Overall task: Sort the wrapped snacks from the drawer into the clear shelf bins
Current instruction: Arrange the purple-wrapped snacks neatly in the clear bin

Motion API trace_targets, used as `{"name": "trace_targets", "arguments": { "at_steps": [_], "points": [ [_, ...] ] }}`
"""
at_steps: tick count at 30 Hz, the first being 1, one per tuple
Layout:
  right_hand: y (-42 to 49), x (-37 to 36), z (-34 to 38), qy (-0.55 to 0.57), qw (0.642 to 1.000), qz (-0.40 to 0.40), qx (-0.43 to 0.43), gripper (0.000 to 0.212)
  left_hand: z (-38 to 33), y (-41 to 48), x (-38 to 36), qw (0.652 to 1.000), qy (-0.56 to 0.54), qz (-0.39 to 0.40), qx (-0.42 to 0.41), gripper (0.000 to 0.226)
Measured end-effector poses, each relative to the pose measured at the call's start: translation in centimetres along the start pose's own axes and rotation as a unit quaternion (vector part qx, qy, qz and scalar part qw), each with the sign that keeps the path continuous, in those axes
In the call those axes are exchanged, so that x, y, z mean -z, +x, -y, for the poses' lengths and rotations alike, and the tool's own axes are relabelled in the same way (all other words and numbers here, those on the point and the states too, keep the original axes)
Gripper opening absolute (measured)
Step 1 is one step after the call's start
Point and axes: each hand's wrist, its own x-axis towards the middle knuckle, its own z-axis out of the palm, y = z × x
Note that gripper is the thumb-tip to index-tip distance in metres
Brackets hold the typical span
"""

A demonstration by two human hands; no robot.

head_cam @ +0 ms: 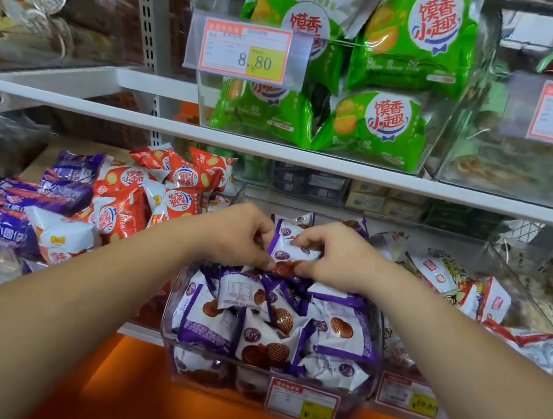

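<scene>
Head: glossy crinkled packet [293, 249], clear bin [169, 314]

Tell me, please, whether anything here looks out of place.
Lower shelf, left: red packets and purple packets lie heaped together, unsorted. The left hand and right hand pinch a white packet over the middle bin.

**Film, plastic, metal**

At 6 o'clock, purple-and-white snack packets [207, 318] were shiny crinkled film in a clear plastic bin [168, 314]. At 1 o'clock, green packets [414, 42] gleamed. The white shelf rail [107, 110] looked like painted metal; the price label [245, 50], matt paper.
</scene>
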Motion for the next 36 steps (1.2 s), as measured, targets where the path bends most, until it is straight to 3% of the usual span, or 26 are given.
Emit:
{"name": "trace_targets", "arguments": {
  "at_steps": [3,7,10,16,19,24,28,36],
  "points": [
    [0.2,0.2,1.0,-0.065,0.998,0.009,-0.023,0.042,0.2,-0.3,0.7,0.996,0.085,0.031,-0.004,0.015],
    [0.6,0.4,1.5,-0.136,0.989,-0.015,-0.053,0.033,0.6,-0.6,0.4,0.979,0.198,0.059,0.003,0.018],
    [0.8,0.5,1.3,-0.144,0.988,-0.008,-0.058,0.033,0.8,-0.5,-0.2,0.987,0.160,0.031,0.006,0.013],
    [0.8,0.6,1.8,-0.119,0.990,0.075,-0.031,0.017,0.5,0.5,-1.6,0.984,0.176,0.011,0.013,0.049],
    [0.8,0.3,1.9,-0.109,0.990,0.082,-0.029,0.008,0.5,0.4,-0.7,0.989,0.148,-0.004,0.019,0.035],
    [0.7,0.5,1.6,-0.081,0.994,0.066,-0.033,0.004,1.2,-0.5,2.0,0.990,0.100,-0.095,0.025,0.010],
    [0.9,0.0,2.0,-0.080,0.995,0.053,-0.037,0.009,2.1,-0.8,2.4,0.992,0.020,-0.116,0.044,0.013],
    [1.7,-0.7,2.3,-0.134,0.983,0.105,-0.068,0.006,1.8,-0.9,2.2,0.993,0.002,-0.117,0.032,0.012]
  ]
}}
